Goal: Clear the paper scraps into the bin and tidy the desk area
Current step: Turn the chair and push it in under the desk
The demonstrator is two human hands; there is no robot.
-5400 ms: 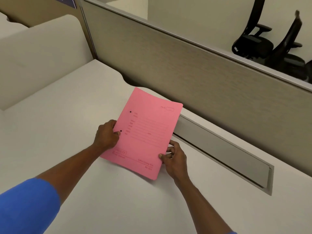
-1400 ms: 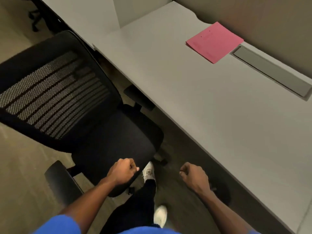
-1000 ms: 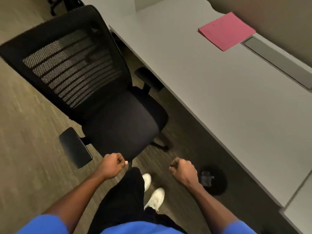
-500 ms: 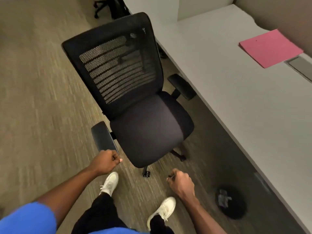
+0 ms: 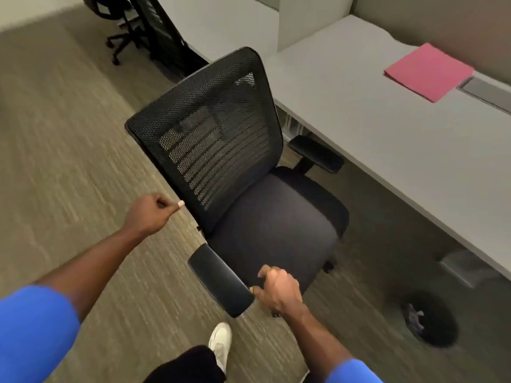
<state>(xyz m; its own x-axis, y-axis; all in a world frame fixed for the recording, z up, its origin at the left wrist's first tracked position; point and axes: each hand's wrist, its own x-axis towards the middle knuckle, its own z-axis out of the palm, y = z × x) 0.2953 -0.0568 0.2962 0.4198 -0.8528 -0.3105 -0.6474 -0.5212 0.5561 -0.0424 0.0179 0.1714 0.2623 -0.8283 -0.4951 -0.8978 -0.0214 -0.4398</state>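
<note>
A black mesh office chair (image 5: 221,139) stands on the carpet beside the grey desk (image 5: 387,134). My left hand (image 5: 150,214) is a closed fist just left of the chair's backrest, apart from it and holding nothing. My right hand (image 5: 276,293) has its fingers curled at the front end of the near armrest (image 5: 218,280), touching it; whether it grips is unclear. A round black bin (image 5: 427,319) with pale scraps inside sits on the floor under the desk edge. A pink folder (image 5: 428,71) lies flat at the back of the desk.
A grey cable-tray lid (image 5: 486,91) is set into the desk next to the folder. A blurred grey box (image 5: 467,266) sits under the desk. Another black chair (image 5: 124,23) stands far back. Carpet floor (image 5: 69,134) spreads to the left. My white shoe (image 5: 221,341) is below the armrest.
I have stepped around behind the chair. Both fists rose from beside my legs toward it: the left nears the backrest, the right reaches the near armrest. The folder stays on the desk.
</note>
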